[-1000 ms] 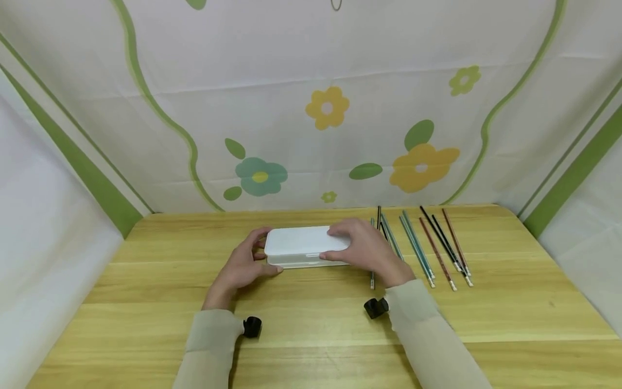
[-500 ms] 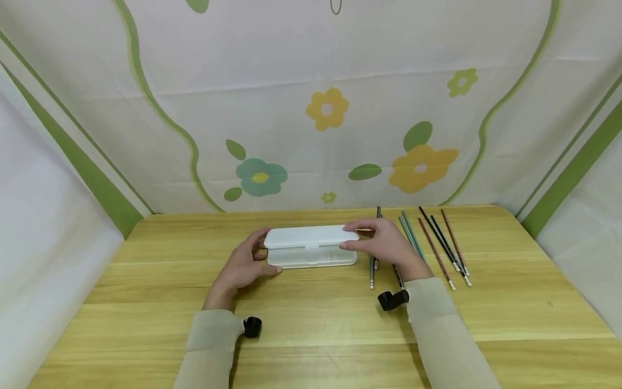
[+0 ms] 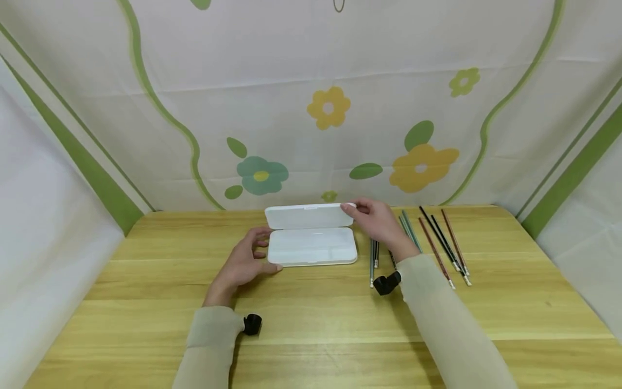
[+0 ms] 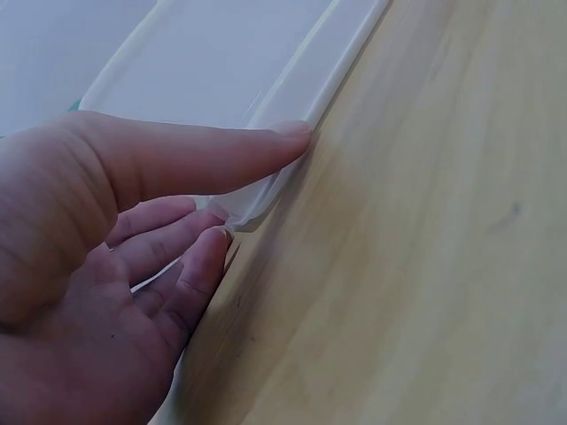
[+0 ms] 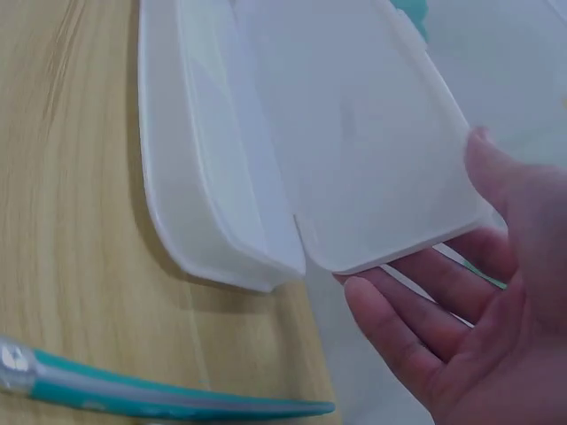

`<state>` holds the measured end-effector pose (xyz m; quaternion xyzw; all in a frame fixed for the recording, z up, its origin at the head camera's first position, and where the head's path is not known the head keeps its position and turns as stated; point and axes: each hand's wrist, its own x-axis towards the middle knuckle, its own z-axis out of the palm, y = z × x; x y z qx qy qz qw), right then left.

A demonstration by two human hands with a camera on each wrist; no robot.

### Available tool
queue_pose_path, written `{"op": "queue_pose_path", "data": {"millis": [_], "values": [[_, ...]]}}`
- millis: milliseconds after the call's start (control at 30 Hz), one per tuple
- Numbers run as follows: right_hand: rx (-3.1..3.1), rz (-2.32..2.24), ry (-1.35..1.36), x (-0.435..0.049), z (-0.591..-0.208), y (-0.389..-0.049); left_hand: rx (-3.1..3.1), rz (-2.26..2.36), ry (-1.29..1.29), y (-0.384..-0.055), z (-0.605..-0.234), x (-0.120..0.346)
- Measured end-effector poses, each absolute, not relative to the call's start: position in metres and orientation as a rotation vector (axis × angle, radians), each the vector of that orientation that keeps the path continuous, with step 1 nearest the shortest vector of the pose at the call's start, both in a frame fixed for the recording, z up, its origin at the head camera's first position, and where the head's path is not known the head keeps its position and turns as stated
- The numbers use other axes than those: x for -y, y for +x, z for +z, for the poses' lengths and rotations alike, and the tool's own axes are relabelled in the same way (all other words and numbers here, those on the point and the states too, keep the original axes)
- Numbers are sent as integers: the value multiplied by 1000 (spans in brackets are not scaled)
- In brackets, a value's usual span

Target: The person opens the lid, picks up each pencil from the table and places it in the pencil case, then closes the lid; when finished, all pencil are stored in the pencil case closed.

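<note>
A white pencil case (image 3: 312,247) lies on the wooden table with its hinged lid (image 3: 306,218) tilted up at the back. No pencils show inside the case. My left hand (image 3: 243,261) holds its left end, thumb on the front edge (image 4: 288,146) and fingers at the end wall. At the lid's right end, my right hand (image 3: 381,222) grips the corner. In the right wrist view, the thumb is on the lid's edge and the other fingers (image 5: 390,323) are under and behind it.
Several pencils with white eraser ends lie right of the case: teal ones (image 3: 371,265), red ones (image 3: 435,251) and black ones (image 3: 444,243). My right forearm and hand cover some of them. A flower-patterned white cloth (image 3: 291,81) rises behind the table's back edge.
The right hand has lifted the pencil case's lid from closed and swung it up and back. My left hand has kept its place at the left end.
</note>
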<state>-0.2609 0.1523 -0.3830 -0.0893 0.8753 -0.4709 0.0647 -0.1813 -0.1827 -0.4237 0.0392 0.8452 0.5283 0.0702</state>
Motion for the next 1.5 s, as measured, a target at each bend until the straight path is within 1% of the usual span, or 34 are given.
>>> {"op": "queue_pose_path", "data": {"millis": [433,700,867,1100,1500], "values": [[-2579,-1518,-20,-144,-384,-284,-2509,1562,120,-180,-422,179],[-2584,-1541,49,-142,-391,-288,-2509,1551,131,-178,-423,176],[-2567,-1562,85,-144,-395,-287,-2513,1539,134,-178,-423,174],[-2576,-1567,65,-148,-394,-281,-2529,1515,132,-180,-423,176],[-2532,-1755,83,-158,-395,-257,-2528,1520,136,-181,-427,179]]}}
